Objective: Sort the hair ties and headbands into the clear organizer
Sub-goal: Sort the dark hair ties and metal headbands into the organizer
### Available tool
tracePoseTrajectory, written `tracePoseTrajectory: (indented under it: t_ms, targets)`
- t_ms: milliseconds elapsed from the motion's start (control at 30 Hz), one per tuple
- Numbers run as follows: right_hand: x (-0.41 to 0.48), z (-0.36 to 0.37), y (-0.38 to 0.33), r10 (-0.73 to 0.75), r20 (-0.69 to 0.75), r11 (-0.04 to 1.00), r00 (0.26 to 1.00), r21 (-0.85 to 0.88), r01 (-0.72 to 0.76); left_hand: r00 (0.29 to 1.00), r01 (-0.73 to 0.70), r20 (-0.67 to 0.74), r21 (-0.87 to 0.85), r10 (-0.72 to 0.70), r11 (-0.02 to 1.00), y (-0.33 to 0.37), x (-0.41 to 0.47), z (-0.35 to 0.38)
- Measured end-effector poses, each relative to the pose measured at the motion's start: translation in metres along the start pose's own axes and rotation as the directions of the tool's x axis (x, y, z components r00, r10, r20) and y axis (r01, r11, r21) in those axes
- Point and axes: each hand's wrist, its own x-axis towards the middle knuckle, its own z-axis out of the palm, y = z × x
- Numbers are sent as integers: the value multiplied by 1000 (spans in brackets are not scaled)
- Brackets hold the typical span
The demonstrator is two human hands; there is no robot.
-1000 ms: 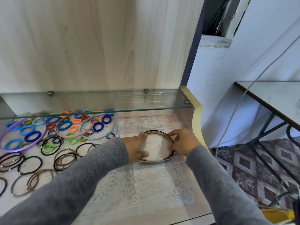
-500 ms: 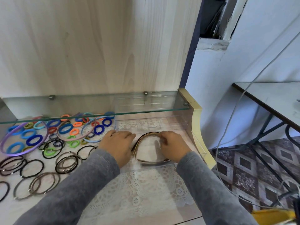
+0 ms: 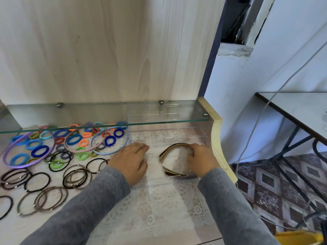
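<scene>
A clear organizer (image 3: 178, 179) stands on a lace mat under a glass shelf. A bundle of dark brown, black and yellow headbands (image 3: 170, 149) lies in its front compartment, arched to the left. My right hand (image 3: 200, 160) grips the right side of this bundle, fingers curled over the bands. My left hand (image 3: 131, 160) rests flat with relaxed fingers at the organizer's left edge, apart from the bands. To the left lie loose headbands, purple (image 3: 8, 152), pink (image 3: 86, 150) and blue (image 3: 100, 152), among several coloured hair ties (image 3: 39, 150) and thin black and brown elastic ties (image 3: 75, 175).
The glass shelf (image 3: 106, 124) overhangs the back of the organizer and the ties. A wooden panel rises behind. The cream side board (image 3: 216, 124) bounds the surface on the right. A grey cable (image 3: 247, 138) hangs beyond it, near a white table (image 3: 300, 106).
My left hand has let go of the headbands and slid left to the organizer's edge. The bundle has settled lower in the compartment, with only my right hand on it.
</scene>
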Motion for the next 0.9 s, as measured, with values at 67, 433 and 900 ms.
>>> tracePoseTrajectory:
  t_ms: [67, 433, 900]
  targets:
    - [0, -2, 4, 57, -23, 997, 998, -40, -58, 1000, -3, -2, -8, 3, 1000, 0, 0, 1]
    - [4, -5, 19, 139, -96, 990, 986, 3, -139, 1000, 14, 27, -60, -13, 998, -2, 0, 3]
    - [-33, 29, -46, -364, -368, 860, 855, 219, 461, 956, -9, -274, -395, -109, 919, -34, -41, 7]
